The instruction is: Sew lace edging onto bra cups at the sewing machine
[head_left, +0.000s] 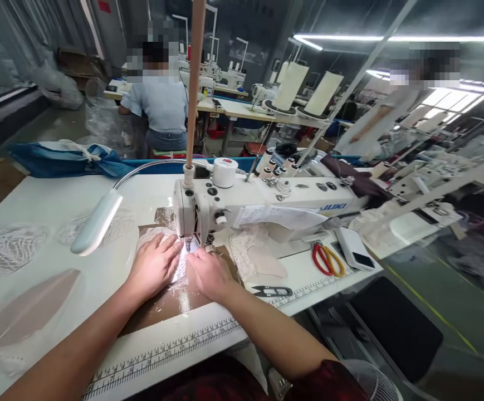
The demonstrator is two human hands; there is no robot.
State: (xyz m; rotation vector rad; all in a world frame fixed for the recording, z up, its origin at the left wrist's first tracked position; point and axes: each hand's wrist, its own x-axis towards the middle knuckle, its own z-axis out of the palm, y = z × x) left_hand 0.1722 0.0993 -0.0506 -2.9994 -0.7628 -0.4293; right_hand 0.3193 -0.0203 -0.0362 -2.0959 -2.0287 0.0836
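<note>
A: How are the hands set?

B: Both forearms come in from the near edge and meet at the needle of the sewing machine (242,209). The left hand (155,266) lies palm down, fingers spread flat and pointing far and a little right. The right hand (209,273) lies palm down too, fingers pointing far and left toward the presser foot.

A: What is under them?

B: A piece of white lace fabric (180,266). It sits on the brown panel (175,301) of the white surface (58,211), right below the needle, between the two hands. Its visible strip runs near to far, with the far end under the foot.

A: And the grip?

B: Neither hand is closed round anything. The left is wide and flat, pressing the lace down. The right is flat as well, its fingers loosely together and its fingertips on the lace edge.

A: What lies around?

B: A gooseneck lamp (96,224) hangs left of the needle. More lace pieces (5,248) lie far left, and a beige cup piece (28,309) sits near left. Right of the right hand there is a pile of pale fabric (254,259), thread snips (272,290), red and yellow handled scissors (327,259) and a phone (354,249). A printed ruler (170,348) runs along the near edge. Another person (160,103) sits farther off with their back turned.
</note>
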